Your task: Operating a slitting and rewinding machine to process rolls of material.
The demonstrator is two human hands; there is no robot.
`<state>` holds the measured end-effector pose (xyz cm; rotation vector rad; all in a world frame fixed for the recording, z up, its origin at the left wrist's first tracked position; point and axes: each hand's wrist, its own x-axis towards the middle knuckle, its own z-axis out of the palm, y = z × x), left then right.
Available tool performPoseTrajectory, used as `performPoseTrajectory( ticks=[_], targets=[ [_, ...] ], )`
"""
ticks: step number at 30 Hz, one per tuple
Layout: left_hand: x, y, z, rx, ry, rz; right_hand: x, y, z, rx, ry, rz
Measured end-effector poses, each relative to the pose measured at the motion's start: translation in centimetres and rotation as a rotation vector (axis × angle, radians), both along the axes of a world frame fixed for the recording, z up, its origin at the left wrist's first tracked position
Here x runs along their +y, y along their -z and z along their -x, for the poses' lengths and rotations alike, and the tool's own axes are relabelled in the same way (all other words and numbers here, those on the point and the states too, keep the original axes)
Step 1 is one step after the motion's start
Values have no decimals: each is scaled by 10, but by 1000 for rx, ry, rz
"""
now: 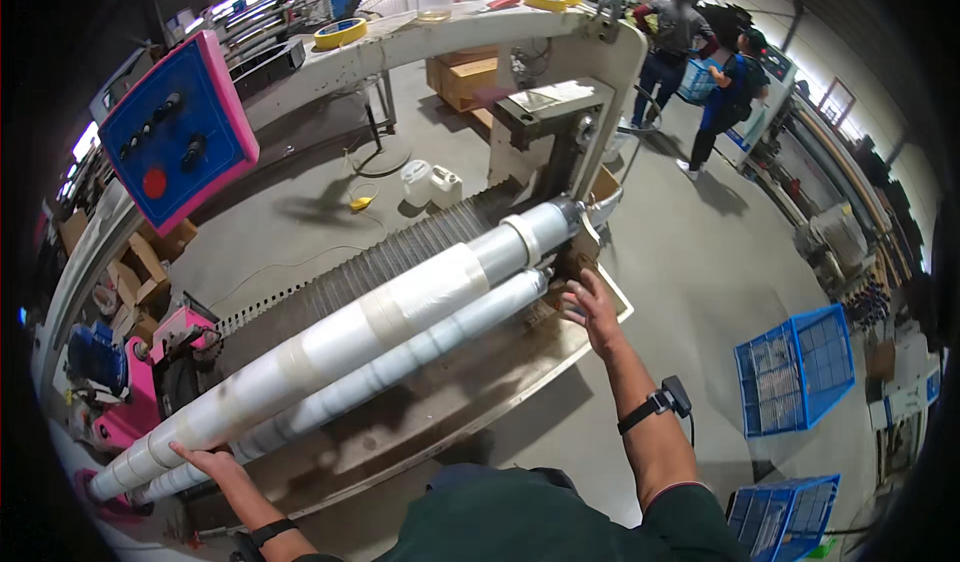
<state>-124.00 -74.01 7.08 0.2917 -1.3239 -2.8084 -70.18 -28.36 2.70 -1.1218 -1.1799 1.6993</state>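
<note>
Two long white rollers lie side by side across a machine. The upper, thicker roller (pixel 440 284) looks wrapped in film, with beige bands around it and a grey right end. Below it runs the thinner lower roller (pixel 400 360). Near the left end, my left hand (pixel 208 459) rests against the rollers, its thumb stretched out at the upper one; the other fingers are partly hidden. My right hand (pixel 592 310) is raised by the rollers' right ends, fingers spread and holding nothing. A black strap with a small device (pixel 668 400) circles my right forearm.
A blue control panel (pixel 180 132) with a pink rim stands at left. Yellow tape rolls (pixel 341 33) lie on the machine's top beam (pixel 400 50). White jugs (pixel 432 184) stand on the floor behind. Blue crates (pixel 795 370) sit at right; two people (pixel 735 97) are farther back.
</note>
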Motion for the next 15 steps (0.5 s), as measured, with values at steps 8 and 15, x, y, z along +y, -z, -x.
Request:
performPoseTrajectory(
  ticks=[8, 15],
  targets=[
    [98, -9, -88, 1, 18, 55, 104, -32, 18, 254, -156, 23],
    [208, 0, -158, -11, 1, -1, 182, -31, -2, 389, -228, -14]
  ],
)
